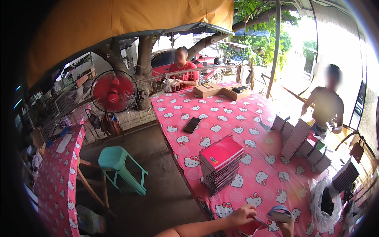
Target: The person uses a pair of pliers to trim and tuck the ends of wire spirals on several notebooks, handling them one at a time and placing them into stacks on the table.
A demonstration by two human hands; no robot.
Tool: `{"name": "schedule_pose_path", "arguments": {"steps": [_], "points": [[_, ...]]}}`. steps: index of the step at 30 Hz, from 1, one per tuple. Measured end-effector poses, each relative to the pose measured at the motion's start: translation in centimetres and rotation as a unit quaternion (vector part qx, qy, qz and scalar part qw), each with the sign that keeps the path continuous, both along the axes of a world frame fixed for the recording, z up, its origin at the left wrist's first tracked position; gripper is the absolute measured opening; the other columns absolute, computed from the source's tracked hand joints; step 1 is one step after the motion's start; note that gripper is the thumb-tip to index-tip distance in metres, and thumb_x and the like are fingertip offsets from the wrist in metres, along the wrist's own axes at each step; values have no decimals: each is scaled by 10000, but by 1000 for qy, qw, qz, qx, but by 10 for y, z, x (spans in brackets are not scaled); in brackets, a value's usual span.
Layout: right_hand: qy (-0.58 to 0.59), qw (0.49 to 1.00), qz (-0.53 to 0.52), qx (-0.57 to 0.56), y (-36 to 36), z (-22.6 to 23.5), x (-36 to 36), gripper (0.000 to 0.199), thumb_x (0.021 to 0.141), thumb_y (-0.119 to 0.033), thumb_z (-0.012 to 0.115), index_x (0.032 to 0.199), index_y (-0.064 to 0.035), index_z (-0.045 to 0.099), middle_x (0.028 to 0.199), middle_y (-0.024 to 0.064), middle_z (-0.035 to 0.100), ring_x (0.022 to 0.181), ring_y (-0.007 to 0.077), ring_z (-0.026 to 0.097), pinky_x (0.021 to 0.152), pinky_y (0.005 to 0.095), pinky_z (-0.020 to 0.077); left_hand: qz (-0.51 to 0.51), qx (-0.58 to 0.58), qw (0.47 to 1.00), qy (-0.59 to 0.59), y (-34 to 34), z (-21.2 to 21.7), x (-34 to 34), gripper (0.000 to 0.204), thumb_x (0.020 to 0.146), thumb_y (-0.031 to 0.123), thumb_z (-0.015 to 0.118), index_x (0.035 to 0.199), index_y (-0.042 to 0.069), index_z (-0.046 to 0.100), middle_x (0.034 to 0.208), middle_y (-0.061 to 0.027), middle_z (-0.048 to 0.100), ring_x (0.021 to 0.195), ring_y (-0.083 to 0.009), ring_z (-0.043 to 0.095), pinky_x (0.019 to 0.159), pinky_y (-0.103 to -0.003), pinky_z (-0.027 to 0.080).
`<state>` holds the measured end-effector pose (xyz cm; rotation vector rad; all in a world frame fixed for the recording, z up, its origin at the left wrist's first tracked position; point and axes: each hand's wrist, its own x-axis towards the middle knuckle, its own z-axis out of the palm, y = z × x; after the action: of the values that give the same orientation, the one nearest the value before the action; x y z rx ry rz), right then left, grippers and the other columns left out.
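Hands on red notebook at table's near edge

Left hand (241, 215) comes in from the lower edge, fingers curled down on a red notebook (248, 228) lying at the near edge of the pink cartoon-cat tablecloth (221, 114). Right hand (287, 227) is mostly cut off by the frame; it seems to hold a bluish rounded object (279, 213) just beside the notebook, but the grip can't be read for sure. Hands close together, not touching.

Risks, as a guess: notebook sits right at the table edge, so a push could slide it off. Stack of spiral notebooks (220, 164) nearby is tall and a bit skewed; an elbow bump could topple it. Clear plastic bag (324, 203) at right could snag.

Hard to make out: what the bluish object is, the dark contents of the bag, notebook's lower part out of frame. Black phone (192, 125) lies mid-table. Person in red shirt (183, 71) sits at far end, another person (327, 104) stands at right by more notebook stacks (298, 138); faces blurred. Red fan (113, 91) and teal stool (120, 166) at left
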<state>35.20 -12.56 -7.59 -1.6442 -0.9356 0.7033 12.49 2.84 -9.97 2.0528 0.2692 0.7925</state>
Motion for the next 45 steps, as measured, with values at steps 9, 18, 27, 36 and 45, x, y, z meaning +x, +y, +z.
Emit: {"name": "schedule_pose_path", "arguments": {"steps": [9,18,27,36,45], "points": [[-487,868,-97,-11,10,41,-28,321,680,-181,729,939,-11,648,942,133,651,914,341,609,836,453,465,21,-77,997,-6,-5,-9,3,217,769,61,731,980,63,680,908,-66,592,844,-205,611,723,-298,492],[-386,920,43,-53,14,50,-79,194,745,-190,691,833,-73,564,846,135,549,820,343,567,725,433,462,72,-75,994,22,-4,20,-5,229,709,58,766,931,90,717,782,-70,593,695,-194,619,615,-324,499],[-462,880,32,-100,-2,27,-82,171,821,-236,617,953,-134,654,898,57,589,892,241,573,795,372,416,43,-89,995,30,-11,13,11,191,686,1,782,861,57,729,812,-41,575,675,-122,618,601,-244,518],[-469,883,-5,0,-6,17,-75,131,795,-200,623,894,-114,627,924,64,573,907,245,551,809,396,390,44,-49,998,7,-14,29,10,228,675,66,809,890,84,735,834,-56,555,729,-153,595,607,-263,507],[-580,801,-106,-106,28,1,-107,762,790,-588,560,1340,-75,437,1418,121,331,1373,293,235,1005,731,-59,55,13,998,-5,-10,22,2,239,701,128,809,926,94,735,851,-61,555,699,-164,578,590,-294,487]]}}
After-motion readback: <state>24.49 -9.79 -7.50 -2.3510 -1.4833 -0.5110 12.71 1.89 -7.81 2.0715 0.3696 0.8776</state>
